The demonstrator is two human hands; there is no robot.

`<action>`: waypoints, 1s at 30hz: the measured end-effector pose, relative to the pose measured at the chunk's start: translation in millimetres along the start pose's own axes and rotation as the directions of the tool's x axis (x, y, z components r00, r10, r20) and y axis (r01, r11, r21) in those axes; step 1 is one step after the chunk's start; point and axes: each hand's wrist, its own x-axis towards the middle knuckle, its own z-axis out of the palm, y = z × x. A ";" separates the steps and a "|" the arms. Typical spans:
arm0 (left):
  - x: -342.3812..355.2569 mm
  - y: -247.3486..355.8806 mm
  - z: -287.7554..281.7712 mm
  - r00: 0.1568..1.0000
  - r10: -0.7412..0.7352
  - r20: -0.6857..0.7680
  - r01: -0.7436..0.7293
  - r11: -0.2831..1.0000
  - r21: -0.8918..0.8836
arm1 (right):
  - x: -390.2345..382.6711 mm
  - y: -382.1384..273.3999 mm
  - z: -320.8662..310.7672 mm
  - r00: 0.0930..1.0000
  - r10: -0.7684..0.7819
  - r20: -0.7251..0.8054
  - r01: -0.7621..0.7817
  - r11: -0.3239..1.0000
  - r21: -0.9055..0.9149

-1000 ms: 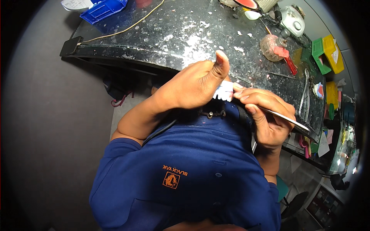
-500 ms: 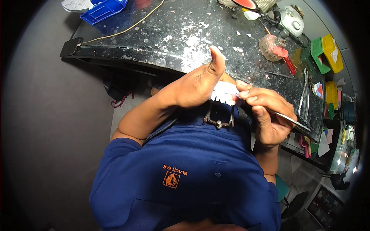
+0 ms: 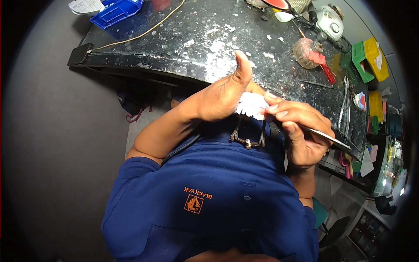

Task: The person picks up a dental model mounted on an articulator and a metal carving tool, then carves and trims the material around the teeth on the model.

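A white dental cast [image 3: 251, 104] with a row of teeth and a reddish-pink patch at its right end is held in front of my body. My left hand [image 3: 223, 97] cups it from the left with the thumb raised; its other fingers are mostly hidden behind the cast. Below the teeth hangs a metal dental articulator frame [image 3: 248, 142]. In a pinch, my right hand [image 3: 305, 124] grips a slim carving tool [image 3: 328, 136], whose pale flat end sticks out toward the lower right. My right fingertips are at the cast's pink end, and they hide the working tip.
A dark workbench [image 3: 174, 48] scattered with white scraps lies ahead. On it are a round glass burner [image 3: 305, 54], a red-handled tool [image 3: 328, 73] and metal tweezers [image 3: 345, 107]. Green [image 3: 361, 63] and yellow bins [image 3: 376, 56] stand at right, a blue bin [image 3: 117, 13] far left.
Both hands and the cast have shifted slightly left, and the cast is tilted a little differently. Each hand keeps its hold.
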 end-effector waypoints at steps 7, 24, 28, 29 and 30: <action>0.7 -2.1 -1.0 1.000 0.006 0.015 -0.006 1.000 0.022 | -1.5 -1.3 -1.2 1.000 -0.004 0.015 0.005 0.999 -0.036; -0.7 5.4 -0.5 0.999 -0.038 0.003 0.037 0.998 0.054 | 1.9 -4.6 -3.4 0.998 0.049 0.026 -0.047 0.995 -0.084; 1.5 -1.5 -1.8 1.000 -0.017 0.016 0.017 1.000 0.023 | -2.9 1.3 -4.9 0.998 0.023 0.060 -0.022 1.000 -0.019; 1.9 -1.5 -1.3 1.000 -0.022 0.008 0.022 1.000 0.008 | -3.5 2.4 -4.9 0.998 0.022 0.059 -0.021 1.000 -0.019; 2.7 1.1 1.8 1.000 -0.020 0.009 0.020 1.000 0.010 | -3.9 3.6 -4.7 0.999 0.038 0.025 -0.039 0.998 0.044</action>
